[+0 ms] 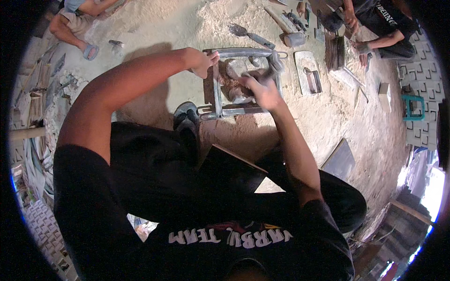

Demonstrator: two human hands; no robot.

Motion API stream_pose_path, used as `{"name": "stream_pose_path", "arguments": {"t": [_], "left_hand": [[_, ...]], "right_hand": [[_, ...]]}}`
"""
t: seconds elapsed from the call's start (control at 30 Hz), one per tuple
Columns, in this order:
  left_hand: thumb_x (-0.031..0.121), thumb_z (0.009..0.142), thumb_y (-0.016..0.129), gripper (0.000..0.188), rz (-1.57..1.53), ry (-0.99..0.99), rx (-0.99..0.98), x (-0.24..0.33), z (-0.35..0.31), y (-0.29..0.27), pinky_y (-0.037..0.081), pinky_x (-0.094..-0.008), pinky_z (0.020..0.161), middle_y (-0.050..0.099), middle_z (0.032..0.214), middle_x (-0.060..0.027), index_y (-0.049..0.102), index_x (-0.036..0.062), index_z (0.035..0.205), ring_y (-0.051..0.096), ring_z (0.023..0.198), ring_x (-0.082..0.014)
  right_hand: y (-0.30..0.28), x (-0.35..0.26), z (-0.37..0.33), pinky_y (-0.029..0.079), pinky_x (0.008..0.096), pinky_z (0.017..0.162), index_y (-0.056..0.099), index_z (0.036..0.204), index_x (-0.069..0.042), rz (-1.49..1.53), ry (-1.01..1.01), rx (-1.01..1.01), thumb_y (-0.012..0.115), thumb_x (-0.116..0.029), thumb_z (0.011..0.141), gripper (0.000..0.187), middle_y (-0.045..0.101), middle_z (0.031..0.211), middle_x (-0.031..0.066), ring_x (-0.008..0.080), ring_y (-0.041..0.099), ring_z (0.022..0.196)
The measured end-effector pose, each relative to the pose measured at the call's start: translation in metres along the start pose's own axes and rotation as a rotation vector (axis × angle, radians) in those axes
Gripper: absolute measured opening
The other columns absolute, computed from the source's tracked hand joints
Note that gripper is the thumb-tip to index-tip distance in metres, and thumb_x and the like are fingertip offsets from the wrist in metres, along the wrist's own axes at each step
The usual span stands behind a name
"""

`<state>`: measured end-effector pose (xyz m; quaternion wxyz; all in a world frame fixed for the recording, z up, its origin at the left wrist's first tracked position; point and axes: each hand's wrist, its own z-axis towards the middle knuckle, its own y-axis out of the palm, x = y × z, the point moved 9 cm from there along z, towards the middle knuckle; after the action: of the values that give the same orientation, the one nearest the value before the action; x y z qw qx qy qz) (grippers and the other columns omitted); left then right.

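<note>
Frame of grey metal, roughly rectangular with a looped handle at its upper right and lower left corners, lies on the sandy floor in the upper centre of the frame of view. Rounded grey pieces sit inside it among loose brown sand. The left hand reaches its upper left corner, fingertips at the metal edge; whether they grip it or only rest there I cannot tell. The right hand is over the right half of the frame, smeared by motion, its fingers seemingly curled near a dark blurred shape; I cannot tell what, if anything, they hold. Just above the frame lies a trowel, and farther up to the right a mallet beside smaller dark tools. Right of the frame rests a pale float with a dark opening. Below the frame, at lower left, is a dark shoe; a dark board leans slanted near the centre. Toward the upper right corner, another person bends over a dark block; a teal stool stands lower at far right. In the upper left, a second person's leg ends in a grey sandal.
</note>
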<state>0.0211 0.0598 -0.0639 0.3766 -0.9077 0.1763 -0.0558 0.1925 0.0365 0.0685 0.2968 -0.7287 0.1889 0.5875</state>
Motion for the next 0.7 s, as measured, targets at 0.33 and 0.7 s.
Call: {"name": "stream_pose_path", "arguments": {"t": [0.33, 0.7], "left_hand": [[0.04, 0.08, 0.053, 0.087, -0.052, -0.072, -0.098, 0.017, 0.006, -0.005, 0.038, -0.0421, 0.1, 0.011, 0.15, -0.0172, 0.01, -0.0013, 0.144, 0.043, 0.124, -0.0338], [0.06, 0.074, 0.061, 0.109, 0.081, -0.117, -0.01, 0.031, 0.01, -0.001, 0.038, -0.0416, 0.101, 0.014, 0.151, -0.0173, 0.005, -0.0018, 0.145, 0.04, 0.128, -0.0313]], "right_hand": [[-0.044, 0.016, -0.027, 0.031, 0.0257, 0.047, 0.056, 0.073, 0.002, 0.173, -0.041, 0.289, 0.052, -0.019, 0.086, 0.025, 0.046, 0.057, 0.0009, 0.0105, 0.04, 0.048], [-0.043, 0.021, -0.029, 0.032, 0.0296, 0.045, 0.049, 0.064, -0.003, 0.056, -0.447, 0.71, 0.047, -0.016, 0.088, 0.028, 0.047, 0.056, 0.0018, 0.0121, 0.041, 0.048]]}}
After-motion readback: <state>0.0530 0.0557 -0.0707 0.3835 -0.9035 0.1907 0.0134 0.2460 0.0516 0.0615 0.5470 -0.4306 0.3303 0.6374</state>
